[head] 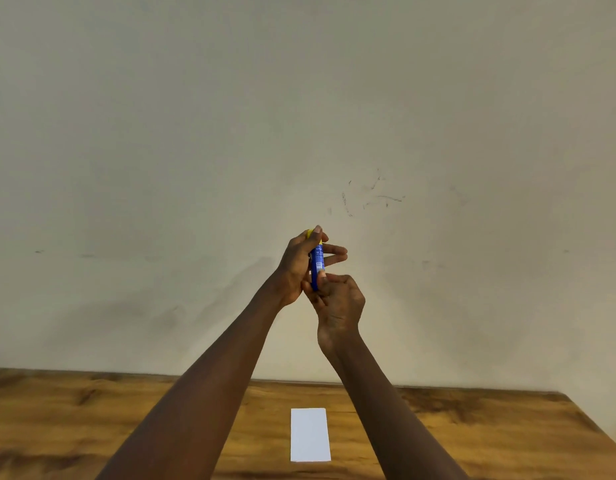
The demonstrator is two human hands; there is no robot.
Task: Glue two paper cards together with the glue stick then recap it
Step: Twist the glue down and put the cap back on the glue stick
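Observation:
A blue glue stick (pixel 317 263) with a yellow cap at its top is held upright, high above the table and in front of the wall. My left hand (pixel 297 268) wraps its upper part, thumb on the yellow cap. My right hand (pixel 336 299) grips the stick's lower end from below with its fingertips. A white paper card (pixel 310 434) lies flat on the wooden table (pixel 92 417), between my forearms. Only one card outline shows; whether another lies under it I cannot tell.
A plain beige wall (pixel 299 116) with faint scuff marks fills most of the view. The table's right edge (pixel 597 431) runs diagonally at the lower right.

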